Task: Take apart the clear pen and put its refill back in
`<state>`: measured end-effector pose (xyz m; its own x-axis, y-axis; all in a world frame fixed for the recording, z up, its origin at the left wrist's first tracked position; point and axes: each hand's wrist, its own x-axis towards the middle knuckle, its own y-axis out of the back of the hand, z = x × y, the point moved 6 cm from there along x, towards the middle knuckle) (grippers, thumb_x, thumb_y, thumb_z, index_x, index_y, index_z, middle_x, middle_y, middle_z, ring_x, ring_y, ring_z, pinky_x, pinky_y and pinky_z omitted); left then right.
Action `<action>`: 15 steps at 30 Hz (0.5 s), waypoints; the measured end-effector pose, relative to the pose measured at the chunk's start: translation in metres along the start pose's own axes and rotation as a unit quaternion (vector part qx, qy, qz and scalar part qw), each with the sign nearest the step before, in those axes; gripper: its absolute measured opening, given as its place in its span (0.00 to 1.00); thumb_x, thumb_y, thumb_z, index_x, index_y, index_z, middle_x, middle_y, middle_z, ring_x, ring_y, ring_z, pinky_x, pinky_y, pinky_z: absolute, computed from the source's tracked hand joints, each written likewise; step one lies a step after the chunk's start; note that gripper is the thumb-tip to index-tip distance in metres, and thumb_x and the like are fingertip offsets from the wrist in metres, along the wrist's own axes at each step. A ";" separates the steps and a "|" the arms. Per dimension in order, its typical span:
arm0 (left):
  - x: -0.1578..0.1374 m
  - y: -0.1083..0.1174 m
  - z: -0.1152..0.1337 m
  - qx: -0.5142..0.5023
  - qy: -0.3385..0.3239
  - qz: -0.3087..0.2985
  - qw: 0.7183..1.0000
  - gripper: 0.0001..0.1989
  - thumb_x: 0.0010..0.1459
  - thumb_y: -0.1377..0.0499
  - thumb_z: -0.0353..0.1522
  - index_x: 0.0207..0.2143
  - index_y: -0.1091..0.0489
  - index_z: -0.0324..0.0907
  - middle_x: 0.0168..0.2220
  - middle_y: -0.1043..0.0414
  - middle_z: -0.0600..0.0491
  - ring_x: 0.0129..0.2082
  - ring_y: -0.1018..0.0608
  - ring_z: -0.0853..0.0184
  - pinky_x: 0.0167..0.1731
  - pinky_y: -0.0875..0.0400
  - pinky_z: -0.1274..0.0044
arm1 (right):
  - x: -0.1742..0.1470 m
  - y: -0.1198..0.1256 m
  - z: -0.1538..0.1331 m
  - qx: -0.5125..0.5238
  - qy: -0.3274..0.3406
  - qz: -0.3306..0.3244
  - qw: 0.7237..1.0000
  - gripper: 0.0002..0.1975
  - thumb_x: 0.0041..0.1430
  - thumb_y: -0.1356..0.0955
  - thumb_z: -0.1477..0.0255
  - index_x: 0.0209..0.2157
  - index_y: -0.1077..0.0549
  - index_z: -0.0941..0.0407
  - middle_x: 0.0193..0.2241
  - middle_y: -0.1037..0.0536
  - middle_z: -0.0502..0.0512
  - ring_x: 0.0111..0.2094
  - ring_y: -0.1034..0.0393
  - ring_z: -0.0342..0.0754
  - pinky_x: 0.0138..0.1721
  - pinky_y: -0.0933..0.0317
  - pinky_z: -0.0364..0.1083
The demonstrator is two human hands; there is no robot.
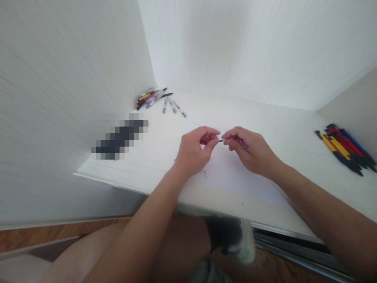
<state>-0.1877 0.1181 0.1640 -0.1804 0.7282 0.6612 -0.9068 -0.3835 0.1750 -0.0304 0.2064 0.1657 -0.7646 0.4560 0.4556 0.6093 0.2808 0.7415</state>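
Above a white sheet of paper (229, 175), my left hand (196, 151) and my right hand (250, 151) meet, fingertips nearly touching. Both are closed in a pinch. A short, thin dark piece (221, 140) bridges the small gap between them; it looks like part of a pen. Behind the right fingers shows a bit of a clear pen barrel (244, 145); most of it is hidden in the hand. Small dark writing marks (205, 173) are on the paper beside my left wrist.
Several clear, red and yellow pens (151, 97) lie in the back left corner, with three clear pieces (174, 107) beside them. Several coloured pens (346, 147) are piled at right. A blurred-out dark object (119, 138) sits at left. White walls (224, 51) enclose the desk.
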 end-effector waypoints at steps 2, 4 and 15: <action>0.000 0.001 0.000 -0.003 -0.002 0.010 1.000 0.20 0.62 0.35 0.06 0.43 0.25 0.37 0.38 0.25 0.59 0.36 0.23 0.72 0.40 0.29 0.85 | 0.000 0.000 0.001 0.003 0.001 0.003 1.000 0.13 0.66 0.35 0.84 0.48 0.27 0.57 0.38 0.24 0.49 0.36 0.29 0.44 0.38 0.37 0.45; -0.001 0.002 0.000 -0.010 -0.006 0.016 1.000 0.20 0.62 0.35 0.06 0.42 0.25 0.36 0.38 0.25 0.58 0.36 0.23 0.72 0.40 0.29 0.86 | -0.001 0.000 0.000 0.006 0.004 0.005 1.000 0.14 0.64 0.35 0.85 0.48 0.27 0.58 0.38 0.23 0.49 0.36 0.29 0.44 0.38 0.37 0.45; -0.001 -0.002 -0.002 -0.068 0.024 -0.011 0.997 0.17 0.63 0.35 0.09 0.42 0.24 0.38 0.38 0.25 0.57 0.38 0.23 0.70 0.40 0.27 0.85 | 0.000 -0.003 -0.004 0.013 0.008 -0.015 1.000 0.15 0.66 0.35 0.85 0.50 0.27 0.58 0.35 0.24 0.49 0.34 0.29 0.43 0.36 0.38 0.44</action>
<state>-0.1869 0.1189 0.1617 -0.1756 0.7624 0.6229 -0.9533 -0.2897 0.0858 -0.0330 0.2024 0.1660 -0.7860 0.4336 0.4406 0.5907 0.3167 0.7421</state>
